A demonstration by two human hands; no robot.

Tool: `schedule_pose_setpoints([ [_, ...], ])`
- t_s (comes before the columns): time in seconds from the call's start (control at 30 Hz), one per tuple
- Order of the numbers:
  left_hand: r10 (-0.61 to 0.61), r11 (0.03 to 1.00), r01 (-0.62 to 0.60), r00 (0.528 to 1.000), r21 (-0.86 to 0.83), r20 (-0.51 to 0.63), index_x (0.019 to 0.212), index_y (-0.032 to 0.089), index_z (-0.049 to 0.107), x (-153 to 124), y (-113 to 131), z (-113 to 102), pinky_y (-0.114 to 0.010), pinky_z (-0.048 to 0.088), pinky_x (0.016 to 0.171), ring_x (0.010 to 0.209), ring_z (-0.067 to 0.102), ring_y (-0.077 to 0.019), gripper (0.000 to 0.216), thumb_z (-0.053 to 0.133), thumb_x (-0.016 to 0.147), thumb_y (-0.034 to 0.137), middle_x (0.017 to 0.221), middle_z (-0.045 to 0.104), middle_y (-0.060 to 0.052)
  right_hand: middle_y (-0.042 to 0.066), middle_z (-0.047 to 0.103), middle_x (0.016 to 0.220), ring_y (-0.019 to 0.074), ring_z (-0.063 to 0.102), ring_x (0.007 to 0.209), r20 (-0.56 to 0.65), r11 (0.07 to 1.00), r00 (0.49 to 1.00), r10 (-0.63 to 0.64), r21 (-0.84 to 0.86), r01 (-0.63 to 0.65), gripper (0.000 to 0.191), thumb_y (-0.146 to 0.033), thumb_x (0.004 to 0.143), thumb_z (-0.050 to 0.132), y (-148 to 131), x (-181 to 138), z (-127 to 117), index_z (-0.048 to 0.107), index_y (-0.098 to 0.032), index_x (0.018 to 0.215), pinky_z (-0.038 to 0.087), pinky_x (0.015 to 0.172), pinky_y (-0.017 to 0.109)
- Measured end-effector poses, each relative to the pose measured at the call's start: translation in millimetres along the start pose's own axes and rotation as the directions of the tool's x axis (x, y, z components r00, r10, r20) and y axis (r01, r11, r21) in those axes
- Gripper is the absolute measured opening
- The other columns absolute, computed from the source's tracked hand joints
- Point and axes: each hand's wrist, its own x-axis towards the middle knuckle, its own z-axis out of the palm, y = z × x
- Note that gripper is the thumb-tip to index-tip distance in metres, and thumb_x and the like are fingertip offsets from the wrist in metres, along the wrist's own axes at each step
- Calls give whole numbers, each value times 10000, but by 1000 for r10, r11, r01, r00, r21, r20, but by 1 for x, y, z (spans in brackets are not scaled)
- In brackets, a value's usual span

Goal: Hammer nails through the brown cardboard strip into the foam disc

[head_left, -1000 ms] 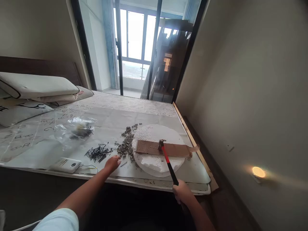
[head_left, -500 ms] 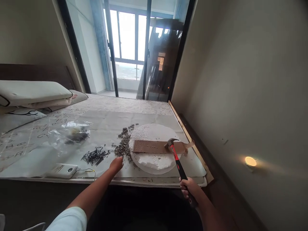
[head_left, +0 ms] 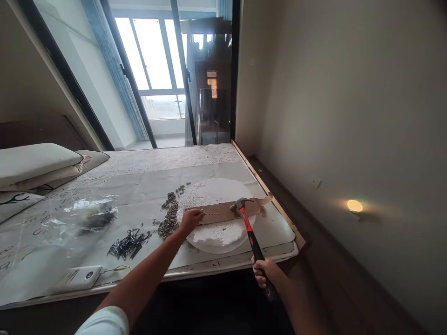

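Note:
My left hand (head_left: 192, 219) is over the left end of a brown perforated strip (head_left: 223, 213), its fingertips pinched together. What they hold, if anything, is too small to make out. A row of small pale dots runs along the strip just right of the fingertips. My right hand (head_left: 263, 271) grips the black and red handle of a claw hammer (head_left: 247, 222). The hammer's head rests on or just above the strip's right part. Under the strip lies a round white foam slab (head_left: 223, 237) with a pitted surface.
Small grey pieces (head_left: 169, 221) are heaped along the slab's left edge. Farther left are a pile of dark nails (head_left: 129, 243), a clear plastic bag (head_left: 96, 216) and a white power bank (head_left: 78, 278) with a cable. A wooden rail (head_left: 260, 181) edges the mattress on the right.
My left hand has moved up and right from beside the grey pieces onto the strip's left end. The hammer stays over the strip in my right hand. The camera view has turned right.

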Motion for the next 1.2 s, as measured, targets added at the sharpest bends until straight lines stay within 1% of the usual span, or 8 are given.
schedule_pose_setpoints([
  [0.07,-6,999,7,1000,-39,13,686,140,664,17,13,26,-235,410,543,551,559,-133,364,529,721,476,624,646,-51,-94,283,433,52,267,338,18,1000,1000,5,23,-6,165,-204,562,426,2,3,-2,342,-228,702,183,371,197],
  [0.17,-7,999,7,1000,39,-20,634,137,655,40,21,58,-245,391,557,576,554,-145,354,525,729,452,617,639,-52,-102,280,407,57,255,316,34,999,999,20,32,-21,177,-203,530,405,4,8,-5,336,-233,689,182,356,196],
  [0.3,52,979,-43,998,200,-36,592,146,638,60,12,81,-247,356,566,605,531,-155,340,510,746,421,576,600,-28,-116,291,383,67,252,299,44,999,999,31,18,-32,212,-214,489,396,6,15,-10,341,-238,692,199,333,192],
  [0.4,51,965,-41,998,260,-32,556,149,609,65,2,87,-248,340,564,585,496,-146,335,512,753,401,544,565,-17,-118,306,387,71,267,299,71,999,997,43,10,-43,216,-224,489,394,10,20,-14,345,-239,699,216,333,186],
  [0.53,50,953,-39,998,301,-28,559,153,602,67,-6,90,-247,337,574,584,480,-141,321,506,760,384,546,556,-13,-124,292,391,69,257,292,52,999,998,39,22,-41,212,-228,502,384,15,26,-19,346,-241,710,192,336,180],
  [0.73,54,946,-44,998,321,-22,617,164,640,70,-7,91,-252,350,611,623,513,-152,303,508,765,392,623,616,-23,-124,311,405,67,274,297,55,999,998,-8,36,6,217,-233,506,413,17,25,-20,364,-238,717,187,322,184],
  [0.93,92,944,-84,996,321,-11,660,167,663,65,-4,90,-249,344,616,667,550,-163,291,496,784,370,700,656,-41,-124,297,401,63,263,306,35,1000,999,-5,27,4,200,-224,499,409,13,20,-16,364,-236,693,197,317,187],
  [1.2,90,927,-62,994,370,-59,611,168,624,56,-9,99,-242,302,578,634,532,-158,313,490,806,373,668,635,-47,-129,301,396,66,261,282,-65,998,998,11,-63,-15,200,-226,520,404,6,14,-8,362,-239,715,186,308,180],
])
